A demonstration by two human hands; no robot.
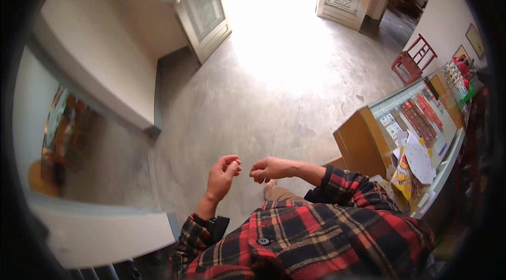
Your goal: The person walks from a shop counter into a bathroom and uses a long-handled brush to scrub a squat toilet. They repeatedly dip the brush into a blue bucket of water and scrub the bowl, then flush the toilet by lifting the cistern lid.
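Observation:
Both hands are raised in front of my red and black checked shirt (295, 232), a small gap between them. My left hand (222, 176) has its fingers curled in toward the thumb. My right hand (271, 168) points leftward, fingertips bent down and pressed together. Whatever either hand may pinch is too small or hidden to make out. Below them show a trouser leg (284, 193) and the grey floor (232, 122). Neither hand touches the counter at the right.
To the right stands a wooden counter (353, 140) with a glass top, papers (419, 161) and a yellow packet (403, 174). A red chair (414, 61) is beyond it. Ahead, metal doors (203, 13) flank a bright doorway. At lower left is a white ledge (116, 235).

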